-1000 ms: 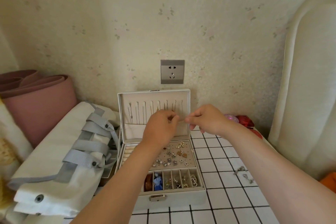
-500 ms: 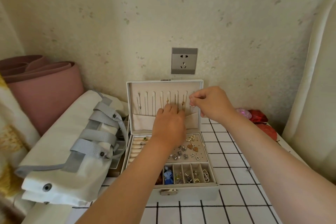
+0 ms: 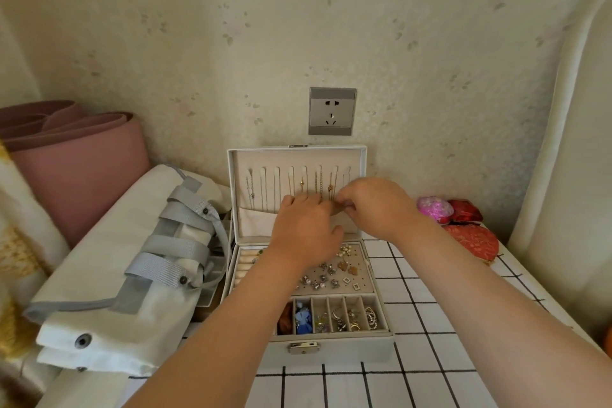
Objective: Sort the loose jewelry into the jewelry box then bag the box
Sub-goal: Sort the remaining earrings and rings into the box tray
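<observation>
Head view: jewelry box (image 3: 357,349) open on checked table (image 3: 430,358); left hand (image 3: 304,235) flat, fingers (image 3: 291,203) against lid pocket (image 3: 255,222); right hand (image 3: 381,209) curled just beside it, pinch contents too small to tell.

Your right hand (image 3: 377,209), up at the hooks near the lid's (image 3: 294,156) 2 o'clock corner half a second ago, is now down at 4 o'clock and touches your left hand (image 3: 304,232). A second ago the left hand was raised beside it; now it lies against the pocket (image 3: 255,222).
</observation>
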The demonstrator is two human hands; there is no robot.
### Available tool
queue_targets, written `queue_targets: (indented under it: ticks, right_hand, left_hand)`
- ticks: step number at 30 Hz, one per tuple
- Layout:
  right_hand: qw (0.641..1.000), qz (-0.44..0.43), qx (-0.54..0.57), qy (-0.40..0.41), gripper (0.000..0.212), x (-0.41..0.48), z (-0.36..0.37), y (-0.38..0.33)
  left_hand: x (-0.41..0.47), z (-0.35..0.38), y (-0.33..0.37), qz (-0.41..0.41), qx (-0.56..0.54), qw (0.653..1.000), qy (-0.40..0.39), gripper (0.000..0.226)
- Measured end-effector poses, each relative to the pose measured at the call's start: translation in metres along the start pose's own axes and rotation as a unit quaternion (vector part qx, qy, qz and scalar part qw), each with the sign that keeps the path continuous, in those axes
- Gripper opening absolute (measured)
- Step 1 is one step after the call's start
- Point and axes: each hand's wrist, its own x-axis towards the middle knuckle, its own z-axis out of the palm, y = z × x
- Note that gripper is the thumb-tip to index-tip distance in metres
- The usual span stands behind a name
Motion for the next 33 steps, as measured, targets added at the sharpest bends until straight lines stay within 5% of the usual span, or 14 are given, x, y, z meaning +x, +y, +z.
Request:
queue_targets:
  ticks: [9, 17, 26, 33]
  right_hand:
    - [0.977, 0.082, 0.199, -0.004, 0.024, -0.023, -0.016, 0.014]
    - [0.964, 0.165, 0.203, -0.040, 0.015, -0.079, -0.035, 0.052]
    - [0.946, 0.228, 0.173, -0.154, 0.020, -0.164, -0.013, 0.096]
    - [0.943, 0.224, 0.147, -0.195, 0.028, -0.184, 0.006, 0.106]
  left_hand:
    - [-0.004, -0.013, 0.008, -0.023, 0.030, 0.999, -0.030, 0.040]
    - [-0.003, -0.016, 0.066, 0.016, -0.077, 0.997, -0.016, 0.039]
    - [-0.007, 0.025, 0.144, 0.082, -0.105, 0.974, -0.184, 0.026]
    - [-0.012, 0.048, 0.162, 0.133, -0.084, 0.960, -0.233, 0.029]
